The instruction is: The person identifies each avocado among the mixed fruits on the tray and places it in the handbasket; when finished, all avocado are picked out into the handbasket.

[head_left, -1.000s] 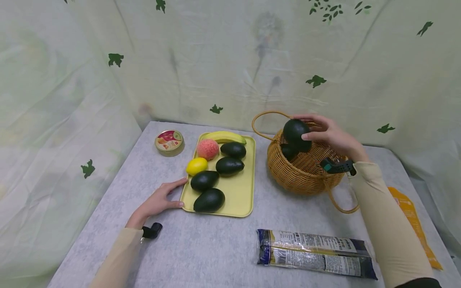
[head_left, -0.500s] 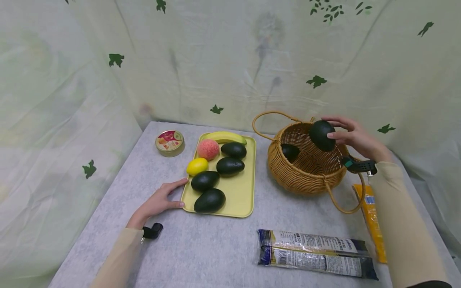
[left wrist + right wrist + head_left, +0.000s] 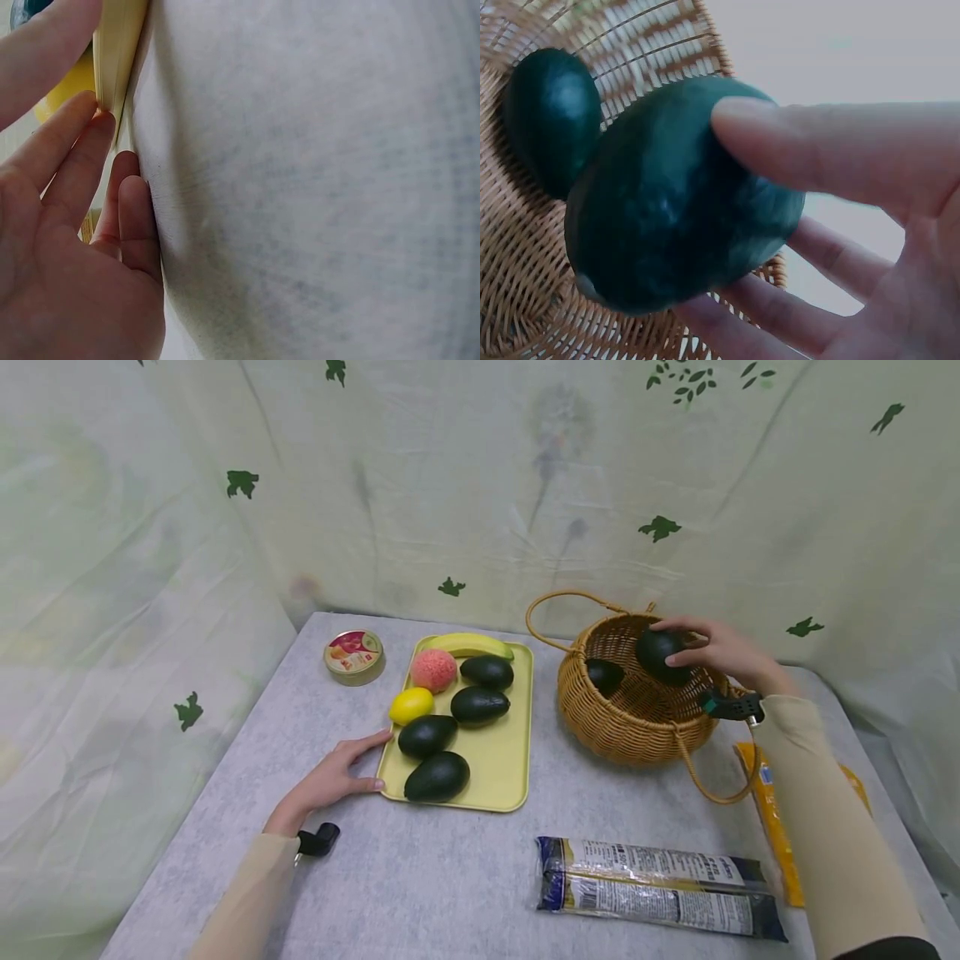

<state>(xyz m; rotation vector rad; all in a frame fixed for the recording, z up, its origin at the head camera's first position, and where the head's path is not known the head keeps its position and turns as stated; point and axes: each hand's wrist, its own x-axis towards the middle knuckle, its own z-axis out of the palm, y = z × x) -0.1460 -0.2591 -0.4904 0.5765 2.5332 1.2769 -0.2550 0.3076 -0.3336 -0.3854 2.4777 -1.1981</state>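
Note:
My right hand (image 3: 723,652) grips a dark green avocado (image 3: 660,653) between thumb and fingers, over the mouth of the wicker basket (image 3: 622,735). Inside the basket rests another avocado (image 3: 603,676); the right wrist view shows the held avocado (image 3: 675,202) in front of it. At the yellow tray (image 3: 498,777), my left hand (image 3: 335,774) touches the left rim with fingertips and thumb, fingers fairly straight. On that tray lie several avocados (image 3: 437,777), a lemon (image 3: 411,706), a bumpy pink round fruit (image 3: 432,671) and a banana (image 3: 468,645).
A round tin (image 3: 354,657) stands left of the tray. In front of the basket lies a long plastic-wrapped packet (image 3: 660,887). An orange packet (image 3: 776,827) is partly covered by the right sleeve. Basket handles stick out at the back left and front right.
The right hand first carried the avocado rightward from the basket's left side, then lowered it slightly left toward the opening. My left hand and the tray stay put.

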